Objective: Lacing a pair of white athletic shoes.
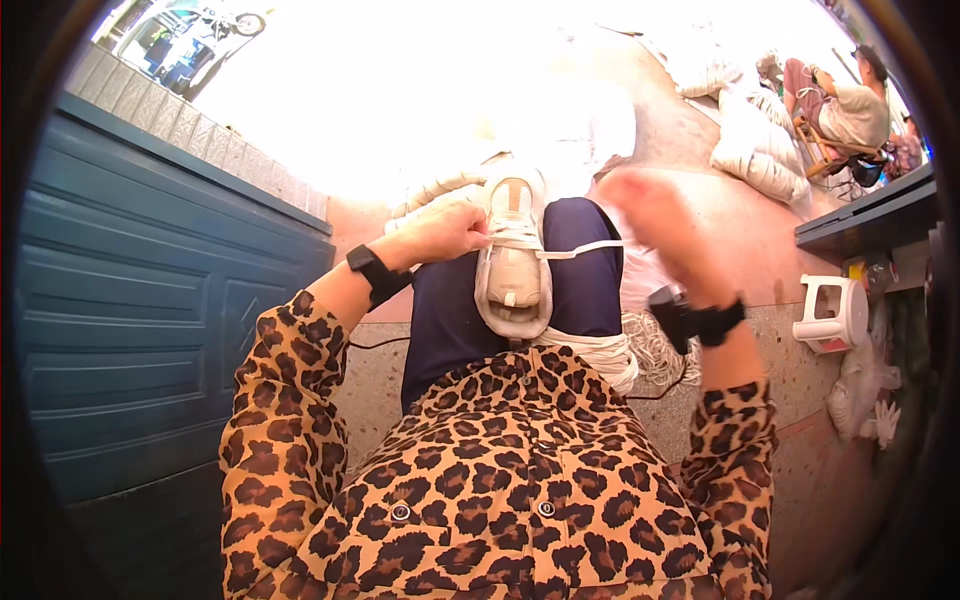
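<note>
A beige sneaker [516, 275] rests between my thighs, its toe toward me, with white laces crossing its upper. At the sneaker's left side, my left hand [447, 230] is closed, thumb and fingertips pinched at its edge beside the laces. A white shoelace [585, 247] stretches taut from the sneaker out to the right. My right hand [650, 215], smeared by motion, is closed at the far end of that lace; its fingers do not show sharply. A bundle of white laces [600, 355] lies over my right thigh.
Loose white cords [665, 350] are heaped right of my leg. A white plastic stool [833, 314] stands farther right, under a dark table [870, 215]. Blue panelled doors [170, 300] border the left. A seated person [845, 105] is at far right near white bundles [760, 150]. Glare whitens the far floor.
</note>
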A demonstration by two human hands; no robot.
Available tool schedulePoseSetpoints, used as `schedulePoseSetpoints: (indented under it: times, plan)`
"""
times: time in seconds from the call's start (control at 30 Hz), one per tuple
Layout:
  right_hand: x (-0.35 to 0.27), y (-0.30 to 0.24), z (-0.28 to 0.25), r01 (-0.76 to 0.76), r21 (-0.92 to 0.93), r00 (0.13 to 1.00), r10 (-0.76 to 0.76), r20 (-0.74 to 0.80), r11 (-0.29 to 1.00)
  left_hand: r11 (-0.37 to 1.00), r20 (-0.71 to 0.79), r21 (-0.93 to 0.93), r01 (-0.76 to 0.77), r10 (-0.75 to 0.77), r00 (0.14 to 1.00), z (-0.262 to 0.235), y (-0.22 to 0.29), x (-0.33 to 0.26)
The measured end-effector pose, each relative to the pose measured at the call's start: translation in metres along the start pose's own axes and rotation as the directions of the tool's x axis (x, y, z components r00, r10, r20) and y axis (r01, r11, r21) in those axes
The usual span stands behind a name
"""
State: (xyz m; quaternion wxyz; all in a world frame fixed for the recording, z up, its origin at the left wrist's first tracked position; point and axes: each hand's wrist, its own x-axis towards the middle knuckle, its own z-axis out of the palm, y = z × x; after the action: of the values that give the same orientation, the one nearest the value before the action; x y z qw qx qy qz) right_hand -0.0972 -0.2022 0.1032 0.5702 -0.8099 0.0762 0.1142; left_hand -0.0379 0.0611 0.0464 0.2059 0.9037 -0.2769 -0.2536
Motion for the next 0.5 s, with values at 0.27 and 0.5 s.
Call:
schedulePoseSetpoints:
  times: [0.27, 0.5]
  plan:
    - [-0.005, 0.058, 0.122, 0.391, -0.513, 0.919, -0.347, 0.184, 0.764, 0.63, -0.206, 0.738, -0.244, 0.554, 0.807, 0.012, 0.006, -0.024]
    - [0.012, 0.066, 0.151, 0.436, -0.705, 0.826, -0.56, 0.066, 0.559, 0.707, -0.381, 0.703, -0.075, 0.463, 0.8, 0.033, -0.003, -0.032]
